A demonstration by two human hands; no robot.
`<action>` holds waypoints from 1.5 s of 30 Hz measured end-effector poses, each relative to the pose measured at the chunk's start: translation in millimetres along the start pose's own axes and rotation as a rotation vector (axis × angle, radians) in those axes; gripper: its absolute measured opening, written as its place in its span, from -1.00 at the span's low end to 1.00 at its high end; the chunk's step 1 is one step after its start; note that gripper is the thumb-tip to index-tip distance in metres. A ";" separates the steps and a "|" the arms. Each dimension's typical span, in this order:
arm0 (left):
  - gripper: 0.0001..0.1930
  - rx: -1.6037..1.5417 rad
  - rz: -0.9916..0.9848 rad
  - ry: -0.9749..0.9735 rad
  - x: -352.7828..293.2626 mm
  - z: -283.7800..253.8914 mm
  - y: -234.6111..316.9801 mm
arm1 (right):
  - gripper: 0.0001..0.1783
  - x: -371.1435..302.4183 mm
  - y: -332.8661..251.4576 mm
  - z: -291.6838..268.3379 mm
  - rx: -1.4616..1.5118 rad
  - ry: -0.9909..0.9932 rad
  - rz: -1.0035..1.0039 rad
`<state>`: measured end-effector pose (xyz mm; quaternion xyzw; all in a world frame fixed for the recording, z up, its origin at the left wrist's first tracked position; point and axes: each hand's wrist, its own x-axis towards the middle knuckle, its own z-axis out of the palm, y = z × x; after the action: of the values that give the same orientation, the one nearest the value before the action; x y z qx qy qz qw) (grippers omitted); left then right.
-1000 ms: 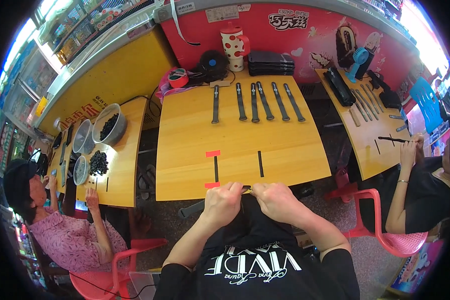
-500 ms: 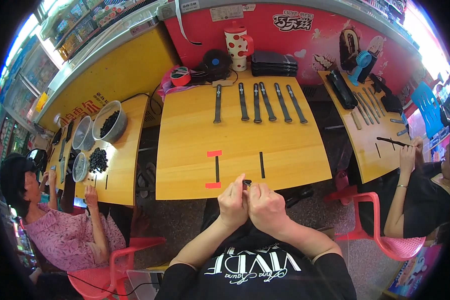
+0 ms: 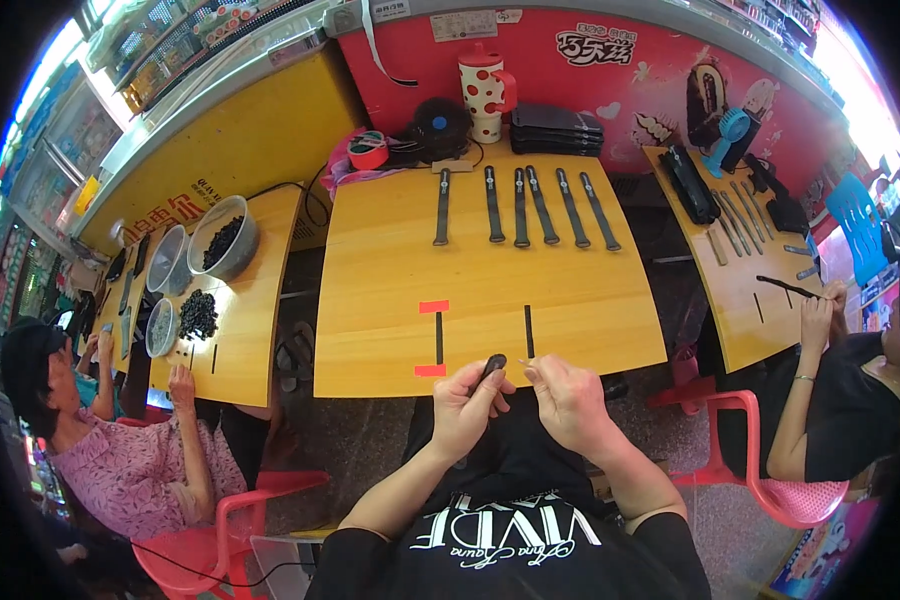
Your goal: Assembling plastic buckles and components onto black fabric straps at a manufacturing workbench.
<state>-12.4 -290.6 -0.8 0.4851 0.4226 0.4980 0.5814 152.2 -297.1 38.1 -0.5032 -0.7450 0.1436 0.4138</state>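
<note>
My left hand (image 3: 460,410) is closed around a dark strap-like piece (image 3: 493,365), whose rounded black end sticks up between thumb and fingers. The rest of that piece is hidden in the hand. My right hand (image 3: 573,402) is a little apart to the right, thumb and forefinger pinched together; anything between them is too small to name. Both hands are just off the near edge of the wooden table (image 3: 390,270). Just beyond them, two black line marks (image 3: 529,330) run along the tabletop, the left one with red tape (image 3: 431,371) at its ends.
Several dark straps (image 3: 521,207) lie in a row farther back. Behind are a spotted mug (image 3: 483,100), stacked black pouches (image 3: 557,130) and a red tape roll (image 3: 368,152). People sit at tables on both sides; the left table holds clear tubs (image 3: 240,255) and black pieces (image 3: 199,315).
My hands were together over the dark piece. They have now drawn apart: the left keeps the piece, while the right has moved slightly to the right with its fingertips pinched.
</note>
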 end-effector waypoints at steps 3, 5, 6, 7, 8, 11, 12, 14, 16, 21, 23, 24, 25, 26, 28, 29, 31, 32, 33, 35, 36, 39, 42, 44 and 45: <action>-0.82 -0.042 -0.027 -0.063 -3.9 0.2 5.6 | -0.86 -2.3 -0.3 -1.6 -0.006 -0.057 -0.006; -0.82 -0.021 -0.009 -0.069 -6.3 2.5 8.6 | -0.86 -1.4 -2.2 -4.3 -0.013 -0.038 -0.013; -0.82 -0.019 -0.011 -0.070 -7.4 2.7 9.1 | -0.86 -1.2 -3.3 -4.7 -0.015 -0.022 -0.022; -0.82 0.007 0.004 -0.073 -8.3 2.9 9.4 | -0.86 -0.9 -3.6 -4.6 -0.014 -0.021 -0.020; -0.83 0.033 0.020 -0.075 -9.2 2.9 9.7 | -0.85 -0.6 -3.7 -4.4 -0.039 -0.014 -0.033; -0.84 0.062 0.058 -0.079 -9.5 4.9 11.0 | -0.82 -1.3 -2.4 -5.4 -0.096 -0.013 -0.057; -0.84 0.063 0.057 -0.079 -9.3 4.9 11.1 | -0.80 -1.5 -1.7 -5.2 -0.122 -0.026 -0.070; -0.85 0.099 0.082 -0.075 -8.8 4.9 11.3 | -0.79 -0.8 -1.6 -6.3 -0.146 -0.022 -0.089; -0.86 0.103 0.078 -0.074 -9.3 5.1 10.9 | -0.77 -0.4 -1.5 -7.4 -0.168 -0.020 -0.109; -0.87 0.161 0.087 -0.070 -9.5 3.1 15.8 | -0.75 1.0 -2.3 -13.5 -0.328 -0.082 -0.242; -0.88 0.237 0.116 -0.093 -8.6 3.0 19.8 | -0.76 1.4 -1.2 -15.1 -0.347 -0.103 -0.232; -0.88 0.238 0.116 -0.092 -9.2 4.1 20.8 | -0.76 2.2 -0.5 -15.7 -0.364 -0.125 -0.224; -0.89 0.297 0.180 -0.080 -9.9 5.7 21.6 | -0.76 2.9 0.3 -16.3 -0.363 -0.125 -0.225; -0.89 0.355 0.243 -0.068 -10.2 6.6 21.7 | -0.77 3.6 1.2 -17.0 -0.335 -0.154 -0.218; -0.90 0.383 0.265 -0.064 -8.8 3.8 17.0 | -0.77 3.9 2.4 -18.9 -0.306 -0.182 -0.210; -0.90 0.411 0.287 -0.060 -8.3 2.6 15.4 | -0.78 3.7 3.1 -20.1 -0.255 -0.235 -0.199; -0.90 0.421 0.306 -0.054 -7.7 2.8 16.0 | -0.78 3.2 2.2 -21.6 -0.205 -0.287 -0.183; -0.91 0.431 0.326 -0.046 -7.6 3.0 16.4 | -0.75 3.4 0.2 -21.4 -0.210 -0.272 -0.174; -0.91 0.431 0.327 -0.046 -7.3 3.2 16.7 | -0.72 4.0 -0.6 -21.4 -0.214 -0.257 -0.167; -0.91 0.469 0.327 -0.085 -7.1 3.6 17.5 | -0.75 4.4 0.0 -24.5 -0.268 -0.285 -0.167; -0.91 0.468 0.328 -0.087 -6.6 3.4 16.1 | -0.76 4.6 -0.4 -26.1 -0.324 -0.312 -0.165; -0.92 0.532 0.462 -0.073 -4.9 2.1 10.6 | -0.76 5.3 -4.1 -29.0 -0.370 -0.322 -0.210; -0.91 0.532 0.479 -0.052 -5.2 2.4 12.7 | -0.76 5.3 -1.4 -28.4 -0.317 -0.326 -0.227; -0.89 0.426 0.217 -0.166 -7.9 4.2 20.3 | -0.76 4.4 2.9 -27.0 -0.327 -0.324 -0.203; -0.89 0.428 0.218 -0.165 -8.6 2.5 18.7 | -0.76 4.8 3.5 -25.7 -0.334 -0.323 -0.184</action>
<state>-14.5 -298.9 18.1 0.6791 0.4145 0.4156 0.4408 173.2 -296.6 54.0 -0.4650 -0.8576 0.0589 0.2119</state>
